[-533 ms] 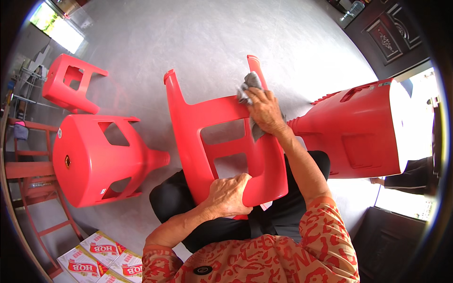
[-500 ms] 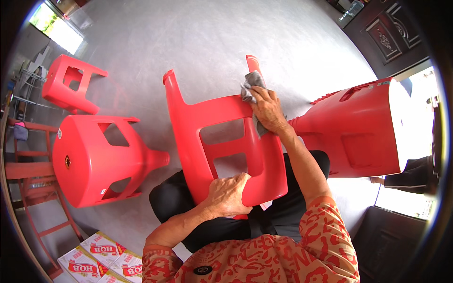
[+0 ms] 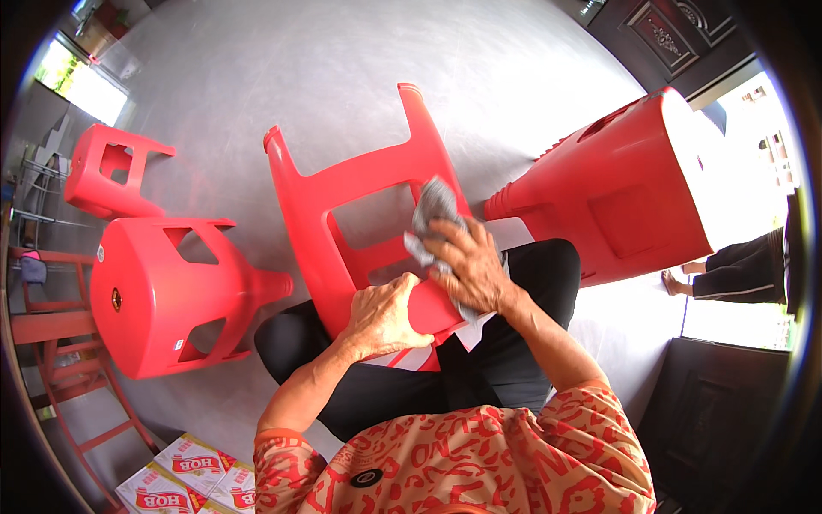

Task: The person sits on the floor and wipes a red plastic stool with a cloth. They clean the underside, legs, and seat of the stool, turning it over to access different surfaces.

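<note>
A red plastic stool [image 3: 368, 170] lies tipped across my lap, its legs pointing away from me. My left hand [image 3: 384, 317] grips the edge of its seat end, thumb on the near side. In my right hand [image 3: 471, 270] is a grey cloth [image 3: 437, 206], slightly blurred, pressed against the stool's right side near the seat end. The fingers lie over the cloth and hide part of it. The seat's underside cannot be seen.
On the left, another red stool [image 3: 158, 283] lies on its side, with a smaller one [image 3: 84, 176] beyond. A large red stool or stack [image 3: 629, 197] lies at right. Printed cartons [image 3: 184, 480], a reddish frame [image 3: 51, 330], dark carved doors [image 3: 659, 43] and a person's legs [image 3: 741, 265] edge the room.
My right hand has drawn the cloth from the stool's right leg down toward the seat end, nearer my left hand. The view has shifted somewhat, and the left hand keeps its grip.
</note>
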The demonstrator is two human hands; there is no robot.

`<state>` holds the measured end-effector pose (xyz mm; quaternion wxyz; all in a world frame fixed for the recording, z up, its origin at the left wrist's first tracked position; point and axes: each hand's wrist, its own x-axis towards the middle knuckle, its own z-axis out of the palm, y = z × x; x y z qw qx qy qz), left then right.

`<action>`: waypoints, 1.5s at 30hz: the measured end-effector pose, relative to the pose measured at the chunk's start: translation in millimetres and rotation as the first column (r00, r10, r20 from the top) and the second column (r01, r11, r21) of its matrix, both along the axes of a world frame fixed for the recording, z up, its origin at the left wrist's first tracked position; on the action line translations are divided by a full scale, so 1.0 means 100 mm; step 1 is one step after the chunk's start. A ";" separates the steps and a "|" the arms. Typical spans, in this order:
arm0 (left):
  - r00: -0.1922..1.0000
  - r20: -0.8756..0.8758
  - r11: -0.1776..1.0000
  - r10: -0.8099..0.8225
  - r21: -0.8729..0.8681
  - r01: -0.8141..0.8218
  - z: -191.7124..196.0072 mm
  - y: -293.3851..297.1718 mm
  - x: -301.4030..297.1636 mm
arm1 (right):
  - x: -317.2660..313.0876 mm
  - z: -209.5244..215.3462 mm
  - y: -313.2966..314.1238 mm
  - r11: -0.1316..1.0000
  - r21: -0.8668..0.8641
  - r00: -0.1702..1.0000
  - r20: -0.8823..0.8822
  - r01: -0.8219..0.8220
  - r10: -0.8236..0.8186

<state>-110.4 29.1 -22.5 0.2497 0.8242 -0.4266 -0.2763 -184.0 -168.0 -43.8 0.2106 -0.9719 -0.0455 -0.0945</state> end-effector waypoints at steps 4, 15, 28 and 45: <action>1.000 -0.019 0.998 -0.004 0.055 0.005 0.00 -0.04 -0.01 | -0.29 0.17 0.17 0.991 -0.056 0.993 0.001 -0.118 0.118; 0.993 0.033 0.949 0.113 -0.298 -0.098 0.05 0.04 0.01 | 0.26 0.04 0.00 0.978 -0.099 0.976 0.096 -0.185 0.194; 0.061 -0.986 0.433 0.157 0.013 -0.901 -0.64 0.61 0.00 | 0.09 0.17 -0.23 0.989 0.142 0.999 0.026 -0.047 0.044; 0.310 -0.851 0.464 0.425 -0.090 -0.881 -0.70 0.43 0.03 | -0.53 0.23 0.27 0.970 0.214 0.937 0.348 -0.118 0.037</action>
